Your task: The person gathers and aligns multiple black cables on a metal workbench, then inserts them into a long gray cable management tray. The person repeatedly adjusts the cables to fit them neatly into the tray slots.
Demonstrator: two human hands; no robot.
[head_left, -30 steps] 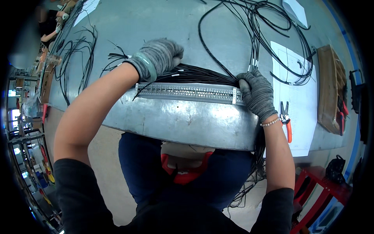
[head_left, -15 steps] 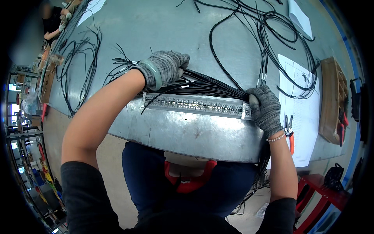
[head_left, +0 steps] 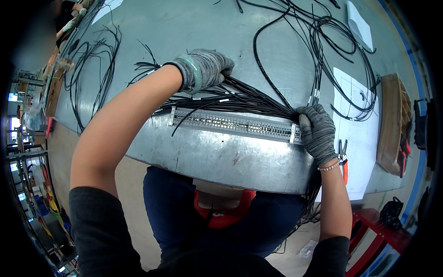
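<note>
A bundle of black wires (head_left: 263, 102) with small white marker sleeves fans out leftward across the metal table. My left hand (head_left: 206, 69), in a grey knit glove, is closed round part of the bundle and lifts those wires a little. At the bundle's right end my right hand (head_left: 317, 131), gloved alike, grips the wires where they gather together. Just nearer to me lies a long grey terminal block strip (head_left: 230, 123) with rows of metal contacts. One loose wire end crosses over its left part. The wires inside both fists are hidden.
Orange-handled pliers (head_left: 344, 161) rest on printed sheets (head_left: 357, 157) at right, beside a wooden compartment box (head_left: 394, 124). Coiled black cables (head_left: 323, 46) lie far right, more wires (head_left: 94, 78) at left. A co-worker's gloved hand (head_left: 68, 25) shows far left. A red stool (head_left: 378, 235) stands lower right.
My left hand has moved slightly up and to the right, pulling its share of wires away from the strip. My right hand keeps its grip. The whole view has shifted a little.
</note>
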